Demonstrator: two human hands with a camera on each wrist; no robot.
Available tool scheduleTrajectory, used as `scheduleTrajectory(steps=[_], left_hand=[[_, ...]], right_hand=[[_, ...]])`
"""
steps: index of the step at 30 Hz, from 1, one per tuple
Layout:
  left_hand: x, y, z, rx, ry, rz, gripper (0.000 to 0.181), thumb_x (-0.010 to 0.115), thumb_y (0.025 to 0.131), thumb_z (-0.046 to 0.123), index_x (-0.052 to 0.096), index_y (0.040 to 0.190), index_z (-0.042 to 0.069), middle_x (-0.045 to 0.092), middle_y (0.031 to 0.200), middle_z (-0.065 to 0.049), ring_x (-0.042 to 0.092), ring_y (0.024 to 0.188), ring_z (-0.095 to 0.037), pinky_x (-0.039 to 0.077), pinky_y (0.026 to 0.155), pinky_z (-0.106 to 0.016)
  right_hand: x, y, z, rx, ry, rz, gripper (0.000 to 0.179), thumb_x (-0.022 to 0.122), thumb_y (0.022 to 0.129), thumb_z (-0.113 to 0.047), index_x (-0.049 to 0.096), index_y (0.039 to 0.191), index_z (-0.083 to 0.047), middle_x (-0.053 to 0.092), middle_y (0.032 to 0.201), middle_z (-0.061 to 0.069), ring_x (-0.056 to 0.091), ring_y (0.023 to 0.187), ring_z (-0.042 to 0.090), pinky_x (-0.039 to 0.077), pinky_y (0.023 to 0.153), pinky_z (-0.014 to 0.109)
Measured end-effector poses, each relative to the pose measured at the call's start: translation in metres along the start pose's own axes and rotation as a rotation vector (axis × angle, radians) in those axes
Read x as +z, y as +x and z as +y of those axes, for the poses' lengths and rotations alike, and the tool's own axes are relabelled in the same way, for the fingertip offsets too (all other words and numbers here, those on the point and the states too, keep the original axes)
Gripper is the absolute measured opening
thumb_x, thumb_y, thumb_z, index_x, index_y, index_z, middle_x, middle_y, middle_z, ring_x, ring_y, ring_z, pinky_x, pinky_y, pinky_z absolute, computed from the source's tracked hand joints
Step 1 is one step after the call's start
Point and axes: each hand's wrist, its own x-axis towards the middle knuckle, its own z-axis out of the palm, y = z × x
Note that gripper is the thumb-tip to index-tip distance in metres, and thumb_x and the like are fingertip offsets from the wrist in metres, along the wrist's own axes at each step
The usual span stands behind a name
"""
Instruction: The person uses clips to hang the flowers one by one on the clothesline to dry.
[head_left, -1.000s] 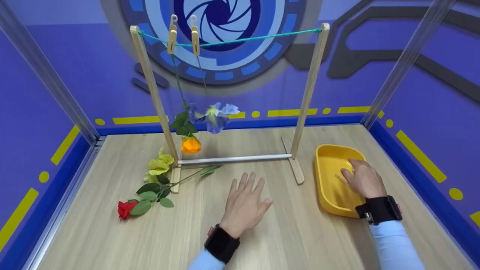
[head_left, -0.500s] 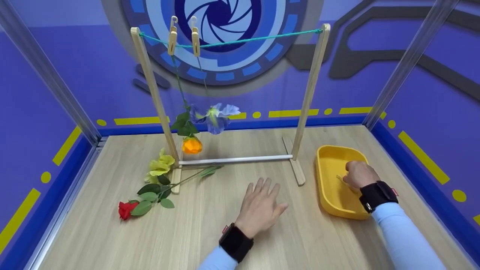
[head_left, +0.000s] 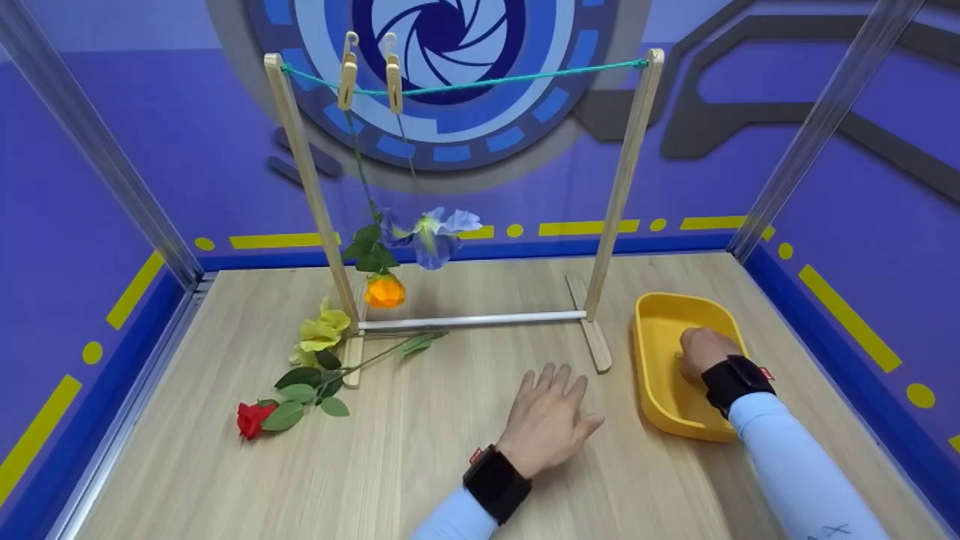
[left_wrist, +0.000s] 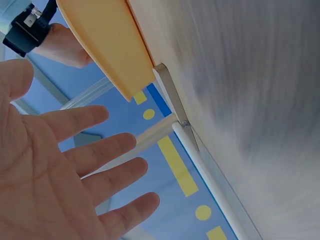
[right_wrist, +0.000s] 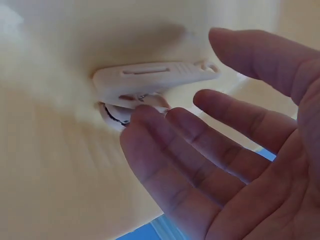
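Wooden rack (head_left: 472,320) stands on the table (head_left: 360,465), with the yellow tray (head_left: 679,426) off to its right, and that's the spot that matters. The right hand (head_left: 705,352) is down in it and way nearer; the left hand (head_left: 546,431) is spread and empty beside the tray. The clothespin (right_wrist: 150,77) is in there by the right fingertips, lying crosswise in the right wrist view, hook end toward the thumb. Thumb and fingers are apart, so no pinch; can't tell if they touch.
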Motion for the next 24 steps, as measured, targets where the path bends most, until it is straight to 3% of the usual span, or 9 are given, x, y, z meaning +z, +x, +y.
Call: scheduleTrajectory(steps=[11,16,20,24], left_hand=[[0.001,0.001,0.002,0.003,0.020,0.001,0.059,0.042,0.107,0.055,0.057,0.148,0.015,0.052,0.153,-0.013,0.048,0.143,-0.032,0.038,0.116,-0.052],[0.000,-0.001,-0.002,0.002,0.018,0.003,0.058,0.044,0.107,0.054,0.057,0.147,0.014,0.053,0.152,-0.013,0.048,0.142,-0.033,0.039,0.115,-0.053],[-0.001,-0.003,-0.006,-0.006,0.019,0.007,0.059,0.043,0.107,0.055,0.057,0.147,0.014,0.053,0.152,-0.014,0.049,0.141,-0.034,0.040,0.114,-0.053],[-0.002,-0.006,-0.012,-0.010,0.018,0.020,0.059,0.042,0.107,0.054,0.057,0.146,0.013,0.054,0.151,-0.016,0.050,0.140,-0.035,0.041,0.114,-0.053]], right_hand=[[0.001,-0.003,-0.001,-0.009,-0.046,-0.038,0.010,0.063,0.092,0.001,0.058,0.083,0.001,0.052,0.071,0.011,0.051,0.064,0.028,0.046,0.062,0.039],[-0.002,-0.002,-0.003,0.004,-0.016,-0.089,0.007,0.062,0.091,0.002,0.060,0.084,0.001,0.053,0.073,0.011,0.052,0.066,0.028,0.045,0.065,0.039],[-0.008,0.002,-0.006,-0.027,0.013,-0.077,0.009,0.064,0.089,0.001,0.060,0.081,0.001,0.052,0.071,0.010,0.051,0.064,0.027,0.043,0.062,0.036],[-0.017,0.003,-0.011,-0.075,0.041,-0.003,0.015,0.069,0.087,-0.003,0.060,0.075,0.000,0.050,0.067,0.007,0.049,0.060,0.024,0.039,0.057,0.032]])
